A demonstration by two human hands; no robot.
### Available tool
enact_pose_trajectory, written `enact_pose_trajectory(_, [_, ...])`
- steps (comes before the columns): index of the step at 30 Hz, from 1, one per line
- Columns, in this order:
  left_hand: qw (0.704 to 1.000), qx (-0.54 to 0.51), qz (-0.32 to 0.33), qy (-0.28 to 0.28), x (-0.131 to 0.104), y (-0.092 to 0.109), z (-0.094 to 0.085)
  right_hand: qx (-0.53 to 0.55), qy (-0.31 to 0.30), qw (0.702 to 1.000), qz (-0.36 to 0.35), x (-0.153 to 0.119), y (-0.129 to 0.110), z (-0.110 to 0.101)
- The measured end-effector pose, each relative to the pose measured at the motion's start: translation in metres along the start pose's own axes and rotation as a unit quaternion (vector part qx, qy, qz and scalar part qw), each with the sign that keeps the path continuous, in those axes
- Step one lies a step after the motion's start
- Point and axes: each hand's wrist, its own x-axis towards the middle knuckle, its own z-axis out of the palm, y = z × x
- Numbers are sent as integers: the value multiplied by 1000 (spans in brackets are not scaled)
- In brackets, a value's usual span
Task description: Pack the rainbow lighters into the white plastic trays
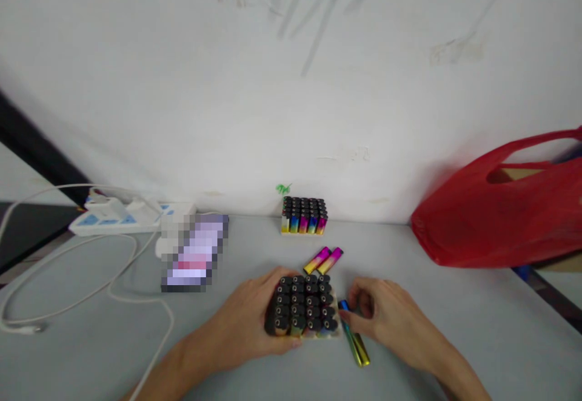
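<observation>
A tray of lighters (pixel 305 307), upright in rows with black tops facing me, stands near the middle of the grey table. My left hand (pixel 252 310) is closed around its left side, thumb along the near edge. Just right of the tray, my right hand (pixel 379 313) has its thumb and fingers closed at the upper end of a shiny blue and yellow-green lighter (pixel 357 343), which slants down to the right. Whether a second lighter lies against it, I cannot tell. Beyond the tray lie two pink and yellow lighters (pixel 324 260), side by side.
Against the white wall stands another full tray of lighters (pixel 304 222). On the left are a phone (pixel 195 252), a power strip (pixel 122 216) with plugs, and a looping white cable (pixel 68 313). A red bag (pixel 500 213) sits at the right edge of the table.
</observation>
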Motion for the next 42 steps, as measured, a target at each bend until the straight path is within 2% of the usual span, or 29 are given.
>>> enact_pose_trajectory(3, [1000,2,2,2,0,-2,0,42,-15,999,-3,-1,1,-2])
enact_pose_trajectory(5, [1000,3,3,1,0,-1,0,44,0,999,-7,1,1,0])
enact_pose_trajectory(10, [1000,7,-1,2,1,-1,0,-17,117,993,-1,9,1,12])
enact_pose_trajectory(13, [1000,5,-4,3,1,-1,0,52,154,986,-32,11,2,17])
enact_pose_trajectory(18, [1000,-2,1,3,1,1,-1,204,165,962,-79,8,-6,20])
enact_pose_trajectory(21, [1000,4,-2,-2,1,4,-2,232,180,953,-80,6,-13,19])
enact_pose_trajectory(28, [1000,11,-2,-2,0,3,-1,301,155,937,-90,4,-18,20])
enact_pose_trajectory(31, [1000,5,-4,-6,1,2,-1,380,146,912,-50,6,-15,25])
enact_pose_trajectory(35, [1000,0,-8,-5,1,3,-2,487,142,861,20,11,-8,30])
enact_pose_trajectory(39, [1000,1,-2,-2,0,3,-1,611,66,789,24,14,-4,27])
enact_pose_trajectory(42, [1000,3,-7,-1,0,2,-1,677,31,735,29,13,-6,25])
